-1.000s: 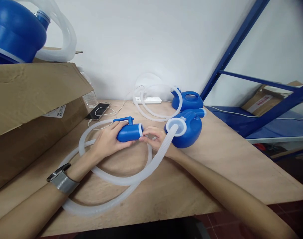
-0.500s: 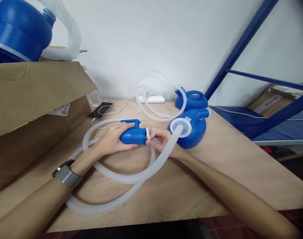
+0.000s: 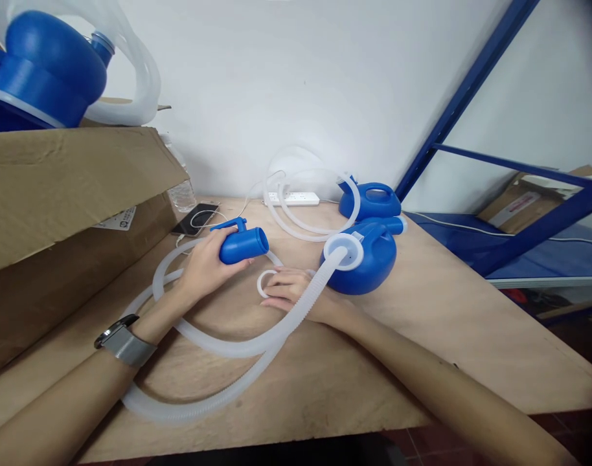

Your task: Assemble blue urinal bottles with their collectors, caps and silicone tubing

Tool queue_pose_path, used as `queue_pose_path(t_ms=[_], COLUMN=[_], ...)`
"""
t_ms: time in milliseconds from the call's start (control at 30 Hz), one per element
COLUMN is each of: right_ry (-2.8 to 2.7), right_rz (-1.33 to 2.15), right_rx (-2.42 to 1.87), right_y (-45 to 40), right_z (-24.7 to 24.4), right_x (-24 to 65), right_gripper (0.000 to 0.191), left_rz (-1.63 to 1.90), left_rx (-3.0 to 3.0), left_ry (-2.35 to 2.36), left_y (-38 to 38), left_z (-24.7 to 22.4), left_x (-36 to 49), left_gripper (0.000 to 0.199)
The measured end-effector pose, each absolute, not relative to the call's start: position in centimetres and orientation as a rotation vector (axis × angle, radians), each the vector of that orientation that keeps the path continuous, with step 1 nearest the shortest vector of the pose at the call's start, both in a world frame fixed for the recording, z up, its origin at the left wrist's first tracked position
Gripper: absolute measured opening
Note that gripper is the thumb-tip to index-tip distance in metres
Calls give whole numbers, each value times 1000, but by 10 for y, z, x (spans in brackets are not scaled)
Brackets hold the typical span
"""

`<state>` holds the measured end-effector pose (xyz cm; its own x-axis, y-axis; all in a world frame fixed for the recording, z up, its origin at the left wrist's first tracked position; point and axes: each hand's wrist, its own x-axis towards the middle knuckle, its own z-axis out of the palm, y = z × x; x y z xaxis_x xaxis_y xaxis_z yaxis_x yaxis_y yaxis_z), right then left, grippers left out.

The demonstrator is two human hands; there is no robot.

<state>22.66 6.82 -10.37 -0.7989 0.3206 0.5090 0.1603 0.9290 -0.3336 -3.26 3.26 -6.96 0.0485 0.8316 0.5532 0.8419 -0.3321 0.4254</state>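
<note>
My left hand (image 3: pixel 204 264) is wrapped around a blue plastic cup-shaped piece (image 3: pixel 245 246) with a hinged clip on top. Its round open mouth points right. Low over the table, my right hand (image 3: pixel 293 289) has its fingers closed at a white ring (image 3: pixel 260 283), which stands out past the fingertips. Part of the ring is hidden by the fingers. Just right of that hand lies a blue jug (image 3: pixel 374 262) on its side, with a white collar (image 3: pixel 331 249). From the collar a translucent ribbed hose (image 3: pixel 296 327) runs down and loops left beneath both wrists.
A large cardboard box (image 3: pixel 72 168) stands at the left, with blue jugs (image 3: pixel 53 65) above it. Behind are a phone (image 3: pixel 196 219), a plastic bottle (image 3: pixel 182 194), a power strip (image 3: pixel 300 199) and a second blue jug (image 3: pixel 371 202). A blue metal rack (image 3: pixel 464 107) is on the right.
My right hand has drawn the white ring away from the blue piece's mouth and lowered it toward the table. My left hand has moved slightly left and up, turning the mouth more toward me.
</note>
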Motion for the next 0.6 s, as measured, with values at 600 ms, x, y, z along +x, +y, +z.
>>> queue_pose_path(t_ms=[600], right_ry=[-2569], right_rz=[491], right_rx=[-443], right_y=[23], right_z=[-64], right_x=[276], right_gripper=[20], left_rz=[-914], left_rx=[-2424], left_ry=[-1899], left_y=[33], left_z=[-77], left_x=[-28], left_gripper=[75])
